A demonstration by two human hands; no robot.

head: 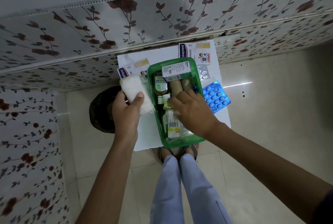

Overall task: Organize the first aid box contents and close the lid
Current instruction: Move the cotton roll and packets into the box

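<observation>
A green first aid box (151, 72) sits open on a small white table (144, 133). Inside lie a white carton (175, 69), a brown bottle (160, 84), two tan bandage rolls (175, 86) and a pack of cotton buds (171, 118). My left hand (127, 111) holds a white gauze roll (132, 87) just left of the box. My right hand (193, 111) reaches into the box over the small items in its middle; what its fingers touch is hidden. No lid is in view.
Two plaster packets lie on the table, one at the back left (134, 69) and one at the back right (195, 52). A silver pill strip (203, 72) and a blue blister pack (216, 96) lie right of the box. A dark round object (100, 110) stands left of the table. My feet are below the table's front edge.
</observation>
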